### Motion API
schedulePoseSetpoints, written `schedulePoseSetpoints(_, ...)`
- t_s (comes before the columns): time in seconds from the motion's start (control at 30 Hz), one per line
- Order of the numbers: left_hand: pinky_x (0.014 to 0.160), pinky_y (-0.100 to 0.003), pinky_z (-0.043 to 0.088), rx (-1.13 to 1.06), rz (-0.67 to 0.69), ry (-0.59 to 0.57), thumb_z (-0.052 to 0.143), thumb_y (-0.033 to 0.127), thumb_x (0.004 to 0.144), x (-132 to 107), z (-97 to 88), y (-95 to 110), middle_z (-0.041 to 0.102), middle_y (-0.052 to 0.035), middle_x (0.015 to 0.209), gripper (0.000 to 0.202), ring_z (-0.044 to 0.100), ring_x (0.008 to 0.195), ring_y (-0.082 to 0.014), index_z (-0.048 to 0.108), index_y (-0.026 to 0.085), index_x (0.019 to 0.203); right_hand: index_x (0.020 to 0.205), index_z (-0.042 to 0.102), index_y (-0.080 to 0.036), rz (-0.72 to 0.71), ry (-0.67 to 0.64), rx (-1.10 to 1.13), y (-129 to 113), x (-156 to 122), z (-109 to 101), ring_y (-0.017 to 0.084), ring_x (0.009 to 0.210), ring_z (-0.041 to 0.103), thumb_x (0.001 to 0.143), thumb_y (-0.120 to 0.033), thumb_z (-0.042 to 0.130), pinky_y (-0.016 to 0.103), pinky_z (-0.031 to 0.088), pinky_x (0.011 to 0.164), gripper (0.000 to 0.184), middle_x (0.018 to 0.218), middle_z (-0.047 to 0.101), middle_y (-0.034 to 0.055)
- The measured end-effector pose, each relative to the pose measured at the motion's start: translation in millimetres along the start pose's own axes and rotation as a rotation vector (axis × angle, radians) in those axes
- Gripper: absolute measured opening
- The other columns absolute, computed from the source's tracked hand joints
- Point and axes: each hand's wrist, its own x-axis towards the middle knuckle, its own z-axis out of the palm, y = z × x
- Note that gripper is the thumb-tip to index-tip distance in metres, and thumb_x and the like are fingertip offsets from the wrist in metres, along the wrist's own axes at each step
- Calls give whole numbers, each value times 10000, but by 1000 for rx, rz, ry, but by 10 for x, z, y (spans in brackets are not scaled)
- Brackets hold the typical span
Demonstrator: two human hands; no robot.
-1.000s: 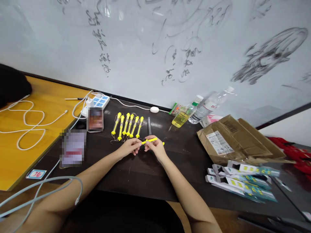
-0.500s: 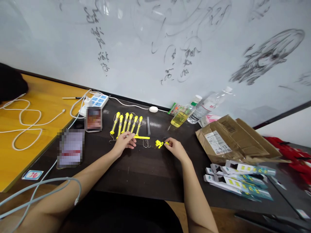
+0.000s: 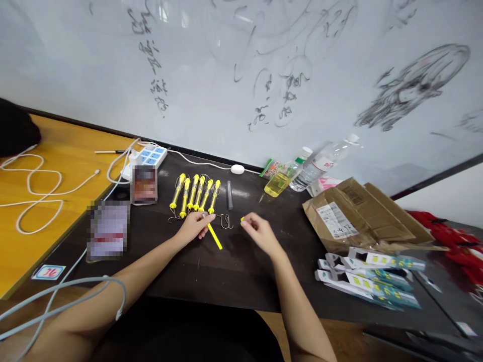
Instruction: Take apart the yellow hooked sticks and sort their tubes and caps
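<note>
My left hand (image 3: 193, 226) is closed around a thin yellow rod (image 3: 215, 237), which slants down toward me to the right. Fingers of my right hand (image 3: 260, 232) are pinched at a small yellow piece (image 3: 242, 219), only partly visible; any other pieces there are hidden by the hand. Between the hands lie bent wire hooks (image 3: 227, 221). Just beyond my left hand stands a row of several yellow-ended clear tubes with wire hooks (image 3: 194, 193). A loose clear tube (image 3: 230, 195) lies right of that row.
Flattened printed boxes (image 3: 372, 276) and a brown cardboard package (image 3: 339, 216) lie at the right. Two bottles, one of yellow liquid (image 3: 278, 185), stand by the whiteboard (image 3: 211, 100). A power strip (image 3: 151, 157), two blurred flat items and cables occupy the left.
The yellow rod has swung from nearly level to slanting downward in my left hand. My right hand has moved left, covering where the cluster of small yellow pieces lay.
</note>
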Motion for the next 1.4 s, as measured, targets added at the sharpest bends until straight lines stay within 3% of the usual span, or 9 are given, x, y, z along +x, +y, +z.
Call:
schedulePoseSetpoints(0.1,313,-159,297,81,37,-50,573,545,768,-3,9,-51,434,57,371,464,373,289,-47,422,173,535,819,574,-216,-90,-174,-29,-322,-35,325,110,546,451,845,-389,537,216,341,545,179,603,511,-47)
schedulePoseSetpoints(0.27,308,-151,296,94,59,-40,594,545,756,-1,18,-63,432,64,397,460,382,300,-44,425,169,551,706,550,-204,-191,-178,-134,-528,-19,628,117,612,485,854,-284,511,218,352,597,173,631,530,-32)
schedulePoseSetpoints(0.4,292,-146,272,9,59,-74,470,579,826,-12,40,-69,480,63,472,426,397,304,-48,505,163,739,625,527,-198,-149,-29,-223,-434,179,448,134,641,516,780,-228,538,222,364,609,158,609,557,-15)
schedulePoseSetpoints(0.5,305,-145,248,15,65,-120,402,571,863,-33,68,-83,496,60,502,431,395,309,-43,522,160,811,606,548,-195,35,185,-397,-219,498,149,155,648,540,747,-264,551,238,349,593,157,633,604,12)
schedulePoseSetpoints(0.63,366,-148,280,122,117,-187,424,517,877,-74,96,-99,488,59,502,406,382,338,-30,529,146,749,712,631,-192,275,111,-640,113,951,-96,178,714,600,795,-315,492,241,346,585,203,743,672,49)
schedulePoseSetpoints(0.8,399,-154,298,222,154,-240,415,482,895,-103,103,-118,504,49,516,394,394,362,-36,550,142,749,724,661,-175,295,-46,-762,287,1212,53,198,766,632,774,-315,531,239,356,599,198,802,695,87)
schedulePoseSetpoints(1.0,421,-167,304,256,142,-239,397,482,902,-96,106,-119,503,50,513,395,392,366,-46,550,148,756,832,642,-175,260,-91,-789,271,1196,154,202,820,626,821,-310,507,248,369,642,192,875,692,93)
schedulePoseSetpoints(1.2,530,-187,349,413,227,-262,408,452,904,-131,106,-68,516,44,527,376,458,471,-76,571,151,749,920,572,-163,157,64,-825,-56,1035,169,214,900,602,897,-276,402,260,367,691,205,936,664,110)
schedulePoseSetpoints(1.4,554,-201,294,783,471,-363,448,417,897,-160,97,-100,541,28,583,352,471,540,-90,577,165,688,1017,500,-192,103,-93,-681,-347,1045,459,218,828,628,907,-346,408,281,392,675,210,915,666,82)
